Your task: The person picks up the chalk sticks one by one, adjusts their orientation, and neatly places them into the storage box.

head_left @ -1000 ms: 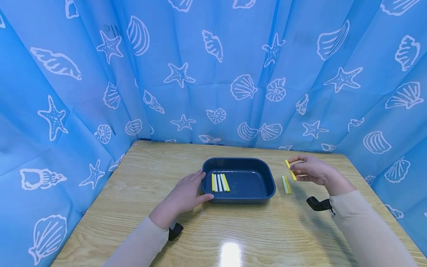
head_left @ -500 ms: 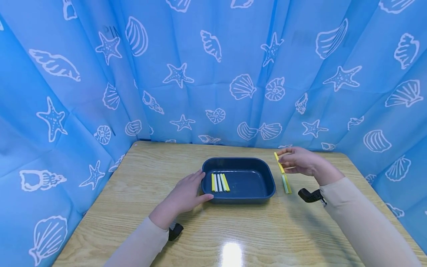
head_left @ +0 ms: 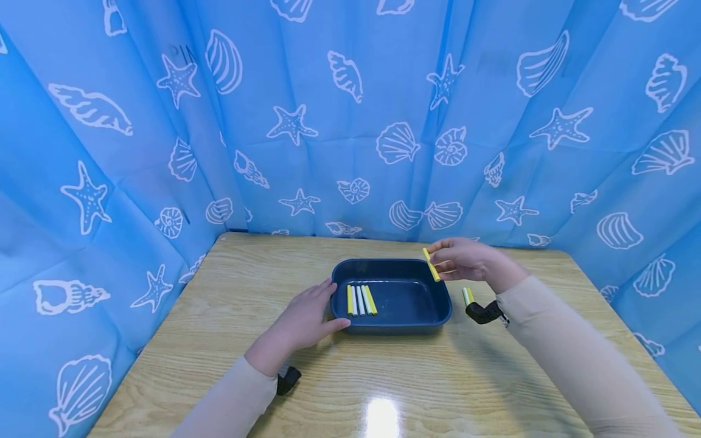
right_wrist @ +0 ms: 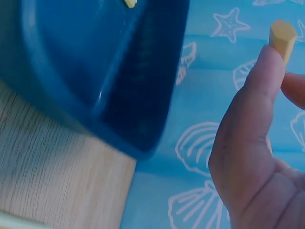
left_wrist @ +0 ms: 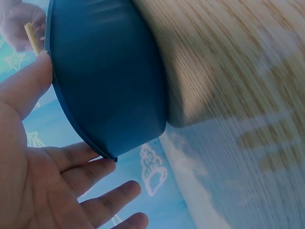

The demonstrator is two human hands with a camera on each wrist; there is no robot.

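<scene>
My left hand point(head_left: 303, 316) rests against the left end of a dark blue plastic tray point(head_left: 411, 303), thumb and fingertips touching its rim with the fingers fairly straight. Several yellow and white chalk sticks point(head_left: 359, 300) lie side by side in the tray's left part. Between thumb and fingers, my right hand point(head_left: 465, 260) pinches a yellow chalk stick point(head_left: 431, 264) above the tray's right end. The right wrist view shows that stick's hexagonal end point(right_wrist: 283, 32) beyond the thumb. More chalk point(head_left: 467, 295), pale and yellow, lies on the table right of the tray, partly hidden by the wrist camera.
The wooden table point(head_left: 263, 267) extends around the tray, with a bright reflection near the front. A blue curtain point(head_left: 328, 152) with white shells and starfish hangs behind and at both sides. A black wrist camera point(head_left: 484, 312) sits below the right forearm.
My right hand has moved left with the yellow chalk stick, from beyond the chalk on the table to over the tray's right end. My left hand and the tray have stayed put.
</scene>
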